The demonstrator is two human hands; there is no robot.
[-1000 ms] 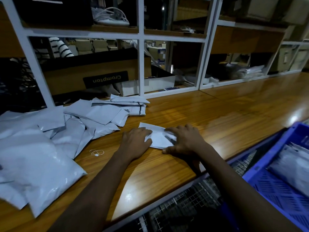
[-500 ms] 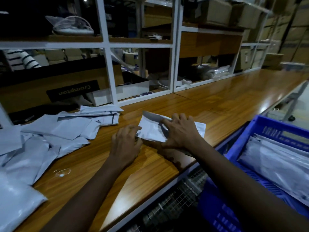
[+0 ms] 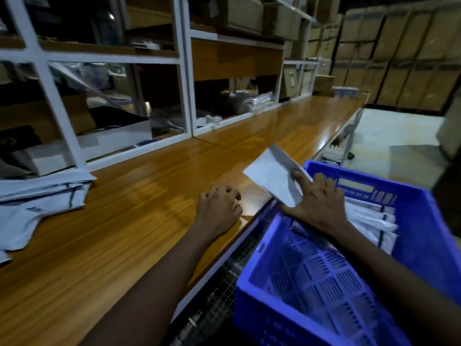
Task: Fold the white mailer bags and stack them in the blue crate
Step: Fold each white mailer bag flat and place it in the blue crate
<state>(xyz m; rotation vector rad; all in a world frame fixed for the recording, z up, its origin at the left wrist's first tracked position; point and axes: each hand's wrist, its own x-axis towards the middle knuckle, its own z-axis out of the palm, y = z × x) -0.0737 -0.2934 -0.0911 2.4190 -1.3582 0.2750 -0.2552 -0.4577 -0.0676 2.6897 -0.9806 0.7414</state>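
Mailer bag, already folded into a small white rectangle, is pinched in the right hand, with fingers spread over its top face and the thumb under its near corner. It looks lifted off the wood and tilted, and it sits over the table's front edge, just beside the crate's near-left corner. The left hand rests on the table close by. Its fingers are loosely curled and it holds nothing.

I judge the step in hand to be the carry, with folding done for this piece and stacking not yet done. The next move calls for bringing the bag over the rim of the blue crate and laying it flat and square on the stack of folded white bags along the far side. The fold needs to be kept pressed (slick plastic film tends to spring open once let go). The free hand is well placed to reach for another piece.

By count there are two hands, one bag held, and one crate. The stack in the crate shows several overlapping layers, but motion blur and the forearm across it prevent an exact number. At the table's left edge lies a heap of loose bags. At least three can be made out, and the heap is cut off by the frame. Behind stand white shelving and rows of cardboard cartons.
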